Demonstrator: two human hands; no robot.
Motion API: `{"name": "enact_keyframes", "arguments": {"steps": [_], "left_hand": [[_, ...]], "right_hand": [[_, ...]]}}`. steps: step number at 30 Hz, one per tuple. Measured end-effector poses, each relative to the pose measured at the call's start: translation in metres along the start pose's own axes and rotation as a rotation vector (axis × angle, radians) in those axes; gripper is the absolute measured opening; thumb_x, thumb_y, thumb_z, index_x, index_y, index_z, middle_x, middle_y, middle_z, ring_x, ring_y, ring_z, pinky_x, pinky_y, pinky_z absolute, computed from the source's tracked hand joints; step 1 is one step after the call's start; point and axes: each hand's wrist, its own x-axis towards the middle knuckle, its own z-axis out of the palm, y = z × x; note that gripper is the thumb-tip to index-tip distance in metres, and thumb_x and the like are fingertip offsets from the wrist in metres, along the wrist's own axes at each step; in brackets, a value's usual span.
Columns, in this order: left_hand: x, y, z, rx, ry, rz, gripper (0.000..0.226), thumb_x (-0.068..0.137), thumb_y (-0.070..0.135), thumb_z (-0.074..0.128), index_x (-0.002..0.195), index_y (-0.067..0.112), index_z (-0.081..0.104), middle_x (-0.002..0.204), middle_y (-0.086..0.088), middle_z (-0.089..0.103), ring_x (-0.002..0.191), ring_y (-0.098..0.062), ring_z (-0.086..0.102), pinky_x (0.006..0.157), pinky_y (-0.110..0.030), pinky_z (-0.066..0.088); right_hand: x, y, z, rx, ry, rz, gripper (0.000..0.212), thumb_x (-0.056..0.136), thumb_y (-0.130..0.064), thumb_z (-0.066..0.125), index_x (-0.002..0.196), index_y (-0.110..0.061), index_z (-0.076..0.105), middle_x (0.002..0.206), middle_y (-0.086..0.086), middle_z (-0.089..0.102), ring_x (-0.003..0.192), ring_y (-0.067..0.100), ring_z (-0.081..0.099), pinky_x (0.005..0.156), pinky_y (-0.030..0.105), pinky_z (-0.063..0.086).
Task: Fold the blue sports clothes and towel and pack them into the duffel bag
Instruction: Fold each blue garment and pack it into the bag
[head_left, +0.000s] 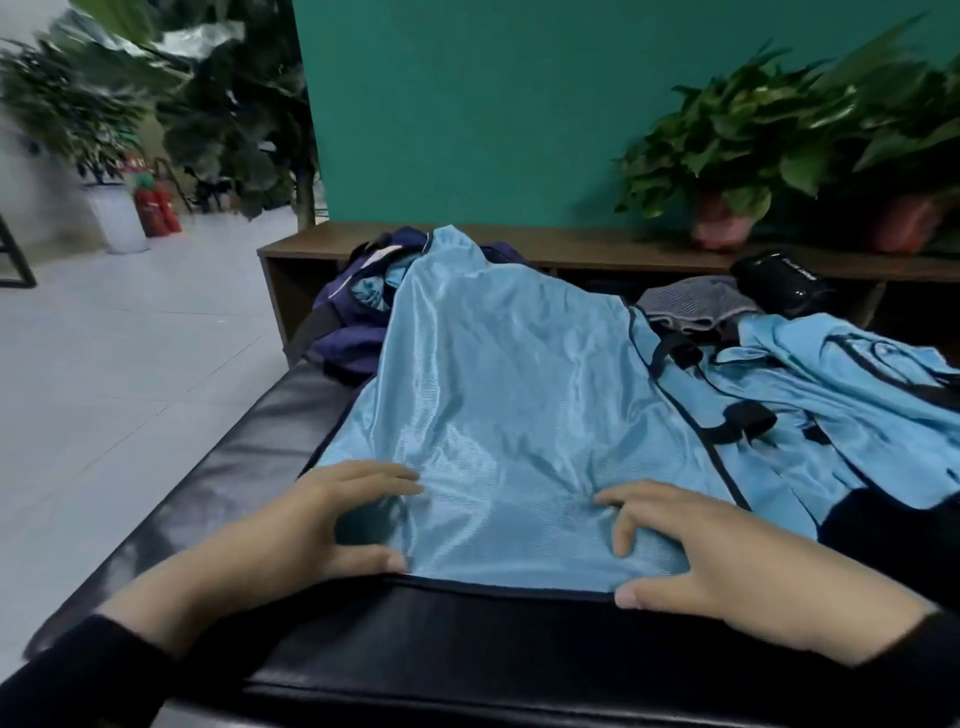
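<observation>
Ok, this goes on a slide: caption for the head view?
Both hands, left hand and right hand, grip the near hem of a light-blue garment spread on a black bench.

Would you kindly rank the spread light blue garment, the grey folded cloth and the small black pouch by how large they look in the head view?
1. Spread light blue garment, by far the largest.
2. Grey folded cloth and small black pouch: these look alike, and both lie farther from the camera, so I leave them unranked.
</observation>
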Motion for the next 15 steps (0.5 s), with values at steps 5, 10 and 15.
{"name": "enact_keyframes", "arguments": {"steps": [5,10,15], "left_hand": [[-0.018,-0.014,-0.019,-0.028,-0.039,-0.018,0.047,0.078,0.071,0.068,0.12,0.048,0.068,0.143,0.035,0.047,0.132,0.009,0.045,0.109,-0.01,0.031],[-0.009,-0.014,-0.023,0.171,0.14,0.052,0.028,0.096,0.056,0.053,0.092,0.034,0.069,0.103,0.022,0.06,0.093,0.004,0.061,0.08,-0.016,0.047],[0.04,0.026,-0.043,0.204,0.544,-0.157,0.016,0.093,0.032,0.064,0.082,0.021,0.068,0.061,0.003,0.052,0.061,-0.015,0.049,0.057,-0.025,0.039]], "right_hand": [[-0.001,0.004,0.0,-0.078,0.122,0.013,0.019,0.093,-0.051,0.062,0.083,-0.036,0.061,0.131,-0.047,0.043,0.12,-0.028,0.037,0.094,0.0,0.026],[-0.009,-0.004,-0.018,0.04,0.331,0.084,0.02,0.084,-0.054,0.064,0.076,-0.037,0.071,0.101,-0.022,0.057,0.097,-0.003,0.056,0.079,0.01,0.038],[0.01,-0.009,-0.055,0.187,0.634,0.265,0.02,0.093,-0.036,0.068,0.076,-0.026,0.069,0.053,0.0,0.062,0.042,0.009,0.05,0.049,0.03,0.037]]}}
